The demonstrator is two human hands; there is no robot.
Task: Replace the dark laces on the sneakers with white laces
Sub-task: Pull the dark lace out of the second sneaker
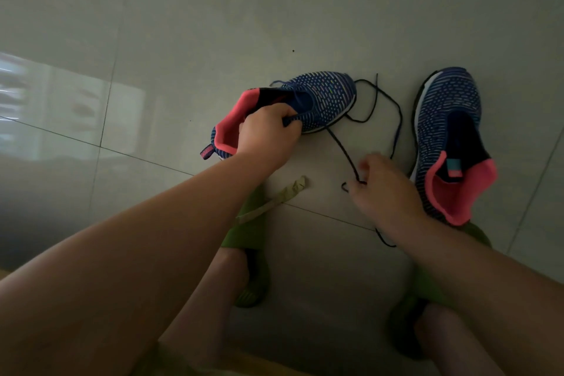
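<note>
We have one head view, wide-angle, looking steeply down past our forearms at the floor. It sits close over our hands. The frame edges bend.

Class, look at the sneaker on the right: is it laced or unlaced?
Unlaced: the right sneaker shows no lace; a dark lace lies loose on the floor.

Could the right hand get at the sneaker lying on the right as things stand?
Probably yes: the right hand is beside that right sneaker with only bare floor between them, but it pinches the dark lace, which it would have to drop first.
</note>
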